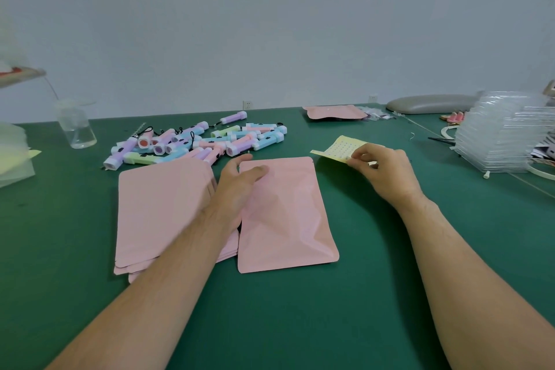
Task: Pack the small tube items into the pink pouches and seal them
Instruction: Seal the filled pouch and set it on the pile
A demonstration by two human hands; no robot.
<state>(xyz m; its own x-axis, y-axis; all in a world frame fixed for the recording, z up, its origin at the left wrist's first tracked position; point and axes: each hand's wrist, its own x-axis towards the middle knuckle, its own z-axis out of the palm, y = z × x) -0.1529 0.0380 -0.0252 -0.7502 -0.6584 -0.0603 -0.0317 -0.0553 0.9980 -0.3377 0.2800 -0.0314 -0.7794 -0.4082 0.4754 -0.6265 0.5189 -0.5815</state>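
A filled pink pouch (288,216) lies bulging on the green table in front of me. My left hand (240,186) rests on its upper left part, thumb laid across the top. To its left lies a stack of flat pink pouches (162,210). Behind them is a pile of several pastel tube items (198,141). My right hand (381,171) pinches the near edge of a yellow sticker sheet (339,149) to the right of the pouch.
Another pink pouch (335,112) lies at the far edge. A stack of clear plastic trays (504,138) stands at the right, with a grey cushion (429,103) behind it. A clear bottle (76,126) stands far left. The green table (300,309) stretches toward me.
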